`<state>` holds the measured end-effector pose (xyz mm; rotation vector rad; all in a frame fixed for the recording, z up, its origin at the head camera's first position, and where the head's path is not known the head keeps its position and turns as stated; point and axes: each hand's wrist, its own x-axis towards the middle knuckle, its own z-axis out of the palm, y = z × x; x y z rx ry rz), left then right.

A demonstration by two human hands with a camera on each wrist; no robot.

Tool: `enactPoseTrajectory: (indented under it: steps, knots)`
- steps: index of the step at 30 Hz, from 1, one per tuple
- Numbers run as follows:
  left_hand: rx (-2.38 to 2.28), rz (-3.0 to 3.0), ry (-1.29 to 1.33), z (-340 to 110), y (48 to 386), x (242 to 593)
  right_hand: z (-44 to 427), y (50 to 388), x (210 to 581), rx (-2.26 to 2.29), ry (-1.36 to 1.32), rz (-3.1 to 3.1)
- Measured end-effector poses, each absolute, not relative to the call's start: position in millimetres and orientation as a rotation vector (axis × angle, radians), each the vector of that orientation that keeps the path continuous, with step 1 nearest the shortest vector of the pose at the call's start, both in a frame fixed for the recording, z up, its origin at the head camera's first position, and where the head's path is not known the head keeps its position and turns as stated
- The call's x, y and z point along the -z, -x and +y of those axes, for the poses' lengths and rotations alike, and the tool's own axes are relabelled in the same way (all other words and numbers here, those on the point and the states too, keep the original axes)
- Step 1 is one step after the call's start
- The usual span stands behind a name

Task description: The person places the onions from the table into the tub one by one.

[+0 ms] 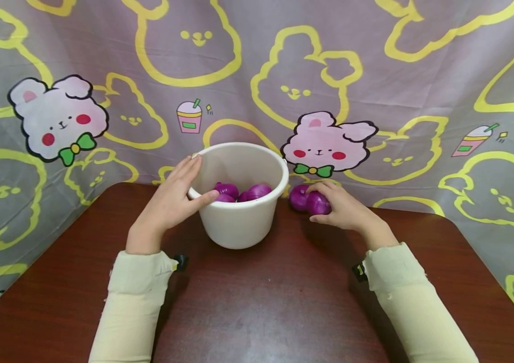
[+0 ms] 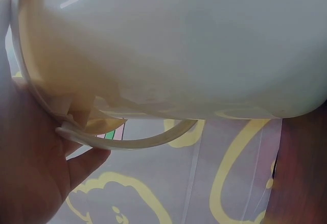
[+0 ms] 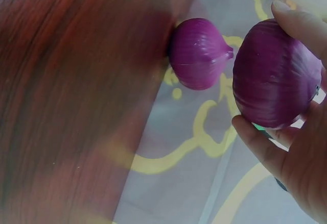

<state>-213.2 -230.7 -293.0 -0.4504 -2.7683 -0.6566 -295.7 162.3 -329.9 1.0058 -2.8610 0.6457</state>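
Note:
A cream-white bucket stands upright on the table, with several purple onions visible inside. My left hand holds the bucket's left rim, its thumb over the near edge and its fingers along the outer left side. In the left wrist view, the curved handle hangs beside those fingers. To the right of the bucket, my right hand grips a purple onion between thumb and fingers. A second purple onion rests at the table's far edge, just behind and left of the gripped one.
The dark reddish-brown wooden table carries the bucket and the loose onion. A grey-mauve curtain with yellow outlines and cartoon rabbits hangs right behind the table's far edge. Small dark devices sit at both wrists.

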Motion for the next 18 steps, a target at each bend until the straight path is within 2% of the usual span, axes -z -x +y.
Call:
enactPoseTrajectory:
  steps: [18]
  knots:
    - [0.665,-2.775,0.441,-230.8,212.1,291.9,156.3,285.7,322.6,-0.649,-1.005,-2.786]
